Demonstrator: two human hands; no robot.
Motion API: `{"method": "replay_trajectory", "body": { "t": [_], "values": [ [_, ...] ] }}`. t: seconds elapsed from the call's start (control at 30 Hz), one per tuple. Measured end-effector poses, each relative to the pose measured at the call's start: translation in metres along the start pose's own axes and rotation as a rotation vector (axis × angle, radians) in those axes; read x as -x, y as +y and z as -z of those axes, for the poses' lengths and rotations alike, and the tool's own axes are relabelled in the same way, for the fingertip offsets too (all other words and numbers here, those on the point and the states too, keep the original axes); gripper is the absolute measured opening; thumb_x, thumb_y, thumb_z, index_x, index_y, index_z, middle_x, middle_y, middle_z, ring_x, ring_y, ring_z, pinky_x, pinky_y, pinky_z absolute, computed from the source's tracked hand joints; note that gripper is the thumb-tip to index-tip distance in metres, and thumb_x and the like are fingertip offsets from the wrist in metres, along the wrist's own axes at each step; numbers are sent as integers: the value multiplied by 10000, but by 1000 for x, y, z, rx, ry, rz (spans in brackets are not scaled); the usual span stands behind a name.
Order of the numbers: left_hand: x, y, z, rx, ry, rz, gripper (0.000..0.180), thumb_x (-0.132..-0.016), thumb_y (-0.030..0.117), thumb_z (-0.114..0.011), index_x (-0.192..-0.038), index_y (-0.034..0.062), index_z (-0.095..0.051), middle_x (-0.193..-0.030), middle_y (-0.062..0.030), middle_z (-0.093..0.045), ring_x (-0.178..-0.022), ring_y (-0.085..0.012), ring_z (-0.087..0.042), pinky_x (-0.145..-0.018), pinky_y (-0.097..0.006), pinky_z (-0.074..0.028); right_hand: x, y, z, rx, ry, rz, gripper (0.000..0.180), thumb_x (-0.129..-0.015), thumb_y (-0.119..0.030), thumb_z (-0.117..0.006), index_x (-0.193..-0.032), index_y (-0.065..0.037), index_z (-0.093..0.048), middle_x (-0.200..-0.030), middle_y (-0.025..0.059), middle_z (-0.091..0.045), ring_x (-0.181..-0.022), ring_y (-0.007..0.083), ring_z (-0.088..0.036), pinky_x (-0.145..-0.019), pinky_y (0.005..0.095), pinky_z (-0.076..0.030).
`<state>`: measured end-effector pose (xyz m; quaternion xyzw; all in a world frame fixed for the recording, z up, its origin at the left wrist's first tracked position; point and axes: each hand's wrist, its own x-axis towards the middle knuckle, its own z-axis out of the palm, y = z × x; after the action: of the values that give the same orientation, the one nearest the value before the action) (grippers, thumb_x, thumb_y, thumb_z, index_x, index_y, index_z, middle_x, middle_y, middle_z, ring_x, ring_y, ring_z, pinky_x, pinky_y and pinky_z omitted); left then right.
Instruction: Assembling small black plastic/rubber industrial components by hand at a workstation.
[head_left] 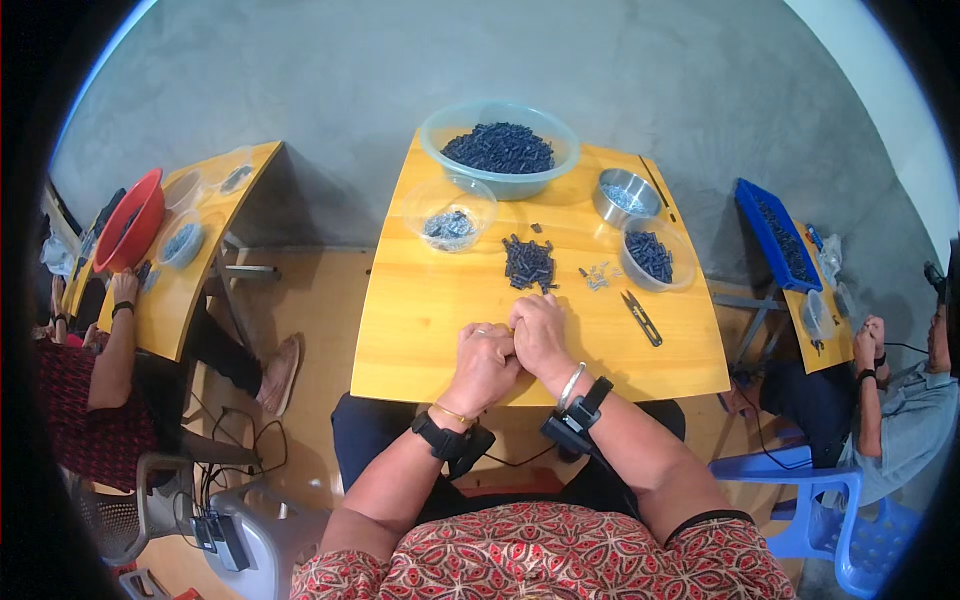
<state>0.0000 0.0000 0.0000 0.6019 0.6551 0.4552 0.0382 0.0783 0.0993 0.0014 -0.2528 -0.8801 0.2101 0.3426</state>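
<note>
My left hand (487,362) and my right hand (540,335) meet at the near edge of the table, fingers closed and pressed together. Whatever they hold is hidden by the fingers. Just beyond my right hand lies a pile of short dark tube-like pieces (528,263). To its right are several small pale pieces (599,275) scattered on the wood. A pair of black thread snips (641,318) rests right of my hands. A clear plastic bowl (688,268) of dark pieces stands behind the snips.
A large bluish bowl (500,186) heaped with dark pieces stands at the back of the yellow table (430,330). Nearer are a clear bowl (416,210) and a steel bowl (610,210) with small shiny pieces. People (905,400) sit at tables on both sides.
</note>
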Motion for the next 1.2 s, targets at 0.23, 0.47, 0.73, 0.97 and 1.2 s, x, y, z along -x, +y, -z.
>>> {"method": "replay_trajectory", "body": {
  "t": [0.23,0.47,0.73,0.97,1.2],
  "values": [
    [2,1,1,-20,24,1,31,-612,71,-632,-610,83,-603,-623,-39,-553,-650,-231,-509,-724,-337,-347,0,-5,0,125,-20,4,75,-691,-71,-478,-620,-82,-503,-702,90,-502,-763,301,-440,-665,417,-324],
    [1,5,0,-92,33,-15,42,-607,74,-638,-601,66,-598,-618,-63,-558,-622,-250,-525,-695,-352,-375,1,-4,5,84,8,-34,66,-744,-52,-460,-705,-55,-513,-754,107,-533,-756,283,-478,-693,393,-365],
    [-6,10,24,968,153,535,83,-797,78,-611,-743,17,-624,-668,-7,-593,-580,-67,-503,-532,-204,-396,18,-31,33,-514,-48,-78,235,-773,33,-517,-1002,-10,-489,-819,96,-542,-754,199,-551,-680,300,-453],
    [-4,15,26,1407,147,661,83,-844,80,-565,-807,22,-610,-778,-51,-611,-722,-115,-556,-697,-248,-454,11,-45,38,-253,9,102,221,-757,8,-553,-968,-11,-494,-809,138,-526,-715,283,-549,-649,338,-459],
    [-1,9,28,1457,28,697,128,-867,127,-545,-795,38,-603,-779,-37,-603,-734,-109,-556,-687,-263,-461,5,-48,50,-110,-16,295,172,-750,24,-549,-916,-12,-521,-815,134,-527,-709,301,-537,-619,355,-447]
  ]
}}
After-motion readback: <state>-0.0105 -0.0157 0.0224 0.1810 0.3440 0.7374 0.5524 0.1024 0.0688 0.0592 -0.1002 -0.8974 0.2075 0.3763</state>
